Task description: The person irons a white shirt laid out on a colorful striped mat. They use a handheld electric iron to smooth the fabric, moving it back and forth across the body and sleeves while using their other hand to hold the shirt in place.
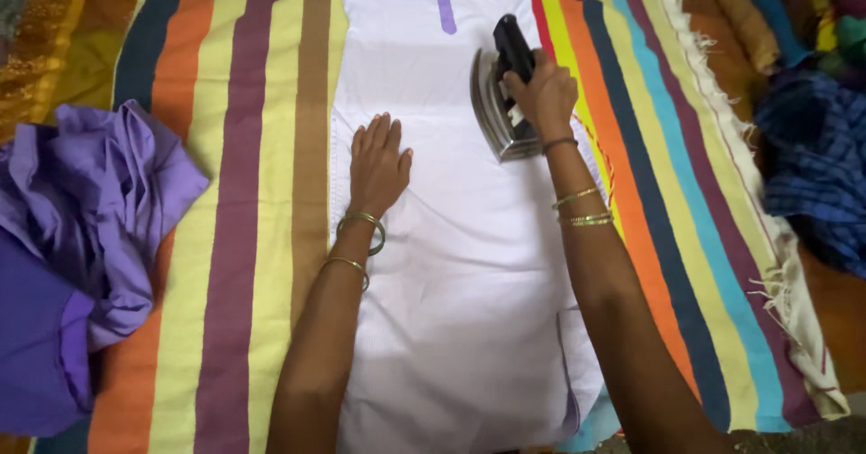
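A pale lilac garment [451,237] lies spread flat on a striped cloth [225,192]. The right hand [544,93] is clamped around the black handle of a metal iron [499,102], which rests on the garment's upper right part. The left hand [377,163] lies open, palm down, fingers together, on the garment just left of the iron. A crumpled purple cloth [99,228] sits well apart at the left.

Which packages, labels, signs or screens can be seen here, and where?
None show. In view are only a pale lilac garment, a striped cloth under it, a metal iron gripped by the right hand, and the left hand flat on the garment.
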